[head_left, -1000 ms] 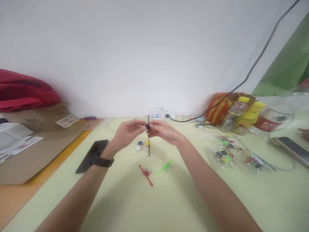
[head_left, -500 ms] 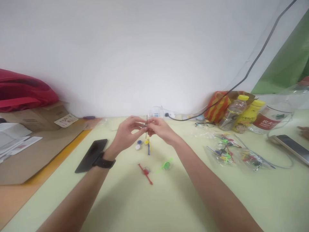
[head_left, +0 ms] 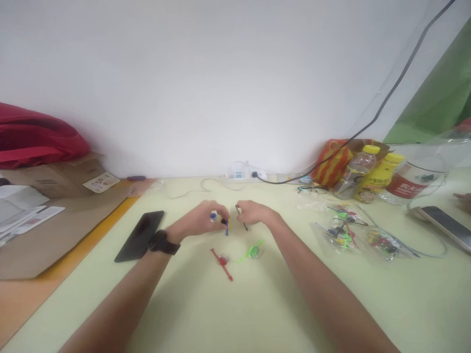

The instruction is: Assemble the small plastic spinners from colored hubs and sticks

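Observation:
My left hand (head_left: 204, 219) is low over the table, thumb and fingers closed on a small black round piece (head_left: 223, 221). Beside its fingertips a thin blue plastic stick (head_left: 227, 228) lies on the table, with some yellow plastic partly hidden behind. A small blue cap (head_left: 213, 215) shows through the gap between thumb and finger. My right hand (head_left: 253, 212) pinches a thin black plastic stick (head_left: 242, 218), which slants down towards the tabletop. Nearer to me lie a red stick with a round middle (head_left: 222, 262) and a green stick with a round middle (head_left: 254, 252).
A black phone (head_left: 140, 236) lies left, by my watch. Clear bags of coloured plastic parts (head_left: 342, 233) lie right, with bottles (head_left: 355, 171) and glasses (head_left: 312, 189) behind. Cardboard (head_left: 66, 225) covers the left side. Another phone (head_left: 447, 225) and part of another hand (head_left: 462, 200) are far right.
My hands, together and raised around the black stick before, have come down towards the table and moved apart. The stick is in my right hand; the small black piece shows in my left.

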Available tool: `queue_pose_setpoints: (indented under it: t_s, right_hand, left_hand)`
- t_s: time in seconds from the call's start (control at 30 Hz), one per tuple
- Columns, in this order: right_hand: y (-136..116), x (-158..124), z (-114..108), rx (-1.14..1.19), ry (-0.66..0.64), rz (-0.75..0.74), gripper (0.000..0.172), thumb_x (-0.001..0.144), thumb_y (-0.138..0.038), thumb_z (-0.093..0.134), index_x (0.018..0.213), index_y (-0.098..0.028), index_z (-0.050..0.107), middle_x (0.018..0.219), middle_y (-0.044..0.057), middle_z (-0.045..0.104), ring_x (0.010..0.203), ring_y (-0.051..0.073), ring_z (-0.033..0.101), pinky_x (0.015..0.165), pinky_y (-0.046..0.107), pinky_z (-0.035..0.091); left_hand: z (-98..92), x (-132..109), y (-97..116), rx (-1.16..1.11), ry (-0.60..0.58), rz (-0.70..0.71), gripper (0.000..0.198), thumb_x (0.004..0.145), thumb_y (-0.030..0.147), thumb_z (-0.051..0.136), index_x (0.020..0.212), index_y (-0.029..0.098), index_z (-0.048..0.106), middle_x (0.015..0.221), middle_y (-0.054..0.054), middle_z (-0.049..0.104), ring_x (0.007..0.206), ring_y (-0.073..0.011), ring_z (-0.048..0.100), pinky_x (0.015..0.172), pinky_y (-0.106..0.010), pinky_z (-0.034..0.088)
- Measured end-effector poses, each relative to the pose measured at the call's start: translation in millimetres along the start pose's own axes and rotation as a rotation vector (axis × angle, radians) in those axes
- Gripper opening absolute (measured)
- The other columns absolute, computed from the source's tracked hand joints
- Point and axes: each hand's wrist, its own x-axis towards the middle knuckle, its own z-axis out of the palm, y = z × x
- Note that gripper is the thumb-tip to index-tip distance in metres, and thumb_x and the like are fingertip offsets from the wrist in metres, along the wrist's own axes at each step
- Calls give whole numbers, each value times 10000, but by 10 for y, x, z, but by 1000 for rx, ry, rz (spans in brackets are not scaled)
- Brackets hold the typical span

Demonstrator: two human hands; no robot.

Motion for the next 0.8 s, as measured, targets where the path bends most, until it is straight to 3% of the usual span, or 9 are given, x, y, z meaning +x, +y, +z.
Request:
queue_pose_setpoints:
  t_s: [0.17, 0.3, 0.4, 0.57, 0.7, 0.8]
  right_hand:
    - [-13, -115, -182, -119, -157, -18, 171, 630, -243, 813, 645, -212, 646, 756, 76, 699, 690, 222, 619, 560, 293, 401]
    - [-94, -271, -311, -206, -470, -125, 257, 548, -348, 903, 675, -217, 722, 771, 18, 728, 676, 178, 616, 569, 259, 412]
    - [-134, -326, -268, -275, -628, -125, 302, 466, -303, 942, 676, -219, 741, 809, -1, 740, 699, 173, 631, 576, 243, 421]
    - [-160, -327, -179, -305, -624, -95, 272, 449, -224, 942, 595, -199, 713, 723, 6, 711, 619, 169, 602, 538, 260, 401]
    - [-125, -361, -297, -185, -566, -136, 193, 604, -223, 854, 634, -196, 666, 673, -1, 685, 588, 152, 603, 525, 249, 399]
    - [-68, -383, -395, -54, -474, -195, 222, 674, -293, 822, 724, -204, 624, 715, 0, 686, 622, 156, 638, 509, 236, 406]
  left_hand:
    - [2, -33, -122, 62, -40, -12, 122, 761, 373, 783, 851, 293, 803, 1008, -53, 734, 942, -260, 641, 824, -363, 504]
    - [-3, -39, -170, 65, -18, 33, 232, 748, 366, 804, 968, 296, 776, 1207, -42, 708, 1110, -280, 590, 943, -382, 480]
    - [19, -37, -192, 64, -22, 35, 330, 763, 363, 790, 1089, 314, 763, 1184, -39, 727, 1103, -274, 596, 937, -369, 483]
    - [15, -46, -229, 103, -29, -24, 289, 804, 385, 752, 1083, 308, 755, 1129, -28, 743, 1076, -271, 586, 923, -365, 478]
    - [-103, -84, -321, 89, -19, -34, 444, 755, 458, 789, 1167, 305, 727, 1205, -47, 713, 1140, -289, 576, 975, -382, 465]
    - [-206, -124, -421, 81, -50, -111, 519, 723, 508, 805, 1190, 298, 721, 1214, -62, 709, 1045, -276, 631, 884, -358, 508]
